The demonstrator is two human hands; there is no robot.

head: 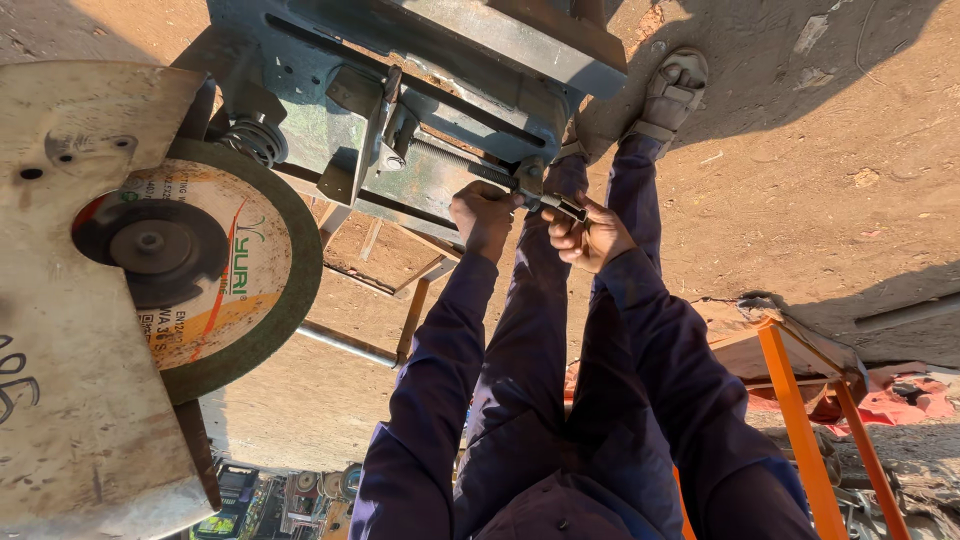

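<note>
Head view looking down past the person's dark blue sleeves and trousers, and both hands are up at the front edge of a grey-green chop saw base (440, 190). Left hand (482, 216) is curled tight around the crank end of the vise screw (455, 160), fingers wrapped right over it so you can't see much of the handle itself. Right hand (588, 236) sits just beside the left one, nearly touching, and it's pinched shut on a small dark metal handle piece (562, 207) that sticks out between the two hands. The threaded screw runs up and away from the left hand toward the vise jaw plate (372, 135) on the saw base.

Further out past the left hand there's the big round cutting disc (225, 265), greenish rim with a white and orange label, half tucked under a pale metal blade guard (70, 330). A coil spring (252, 138) sits just above the disc by the pivot.

Beyond the right hand you can see one foot in a grey sandal (670, 92) on the dirt ground (800, 170). Closer to the person, off to the right hand's side, is an orange steel frame (795, 410) with some red cloth (905, 400) lying next to it.
</note>
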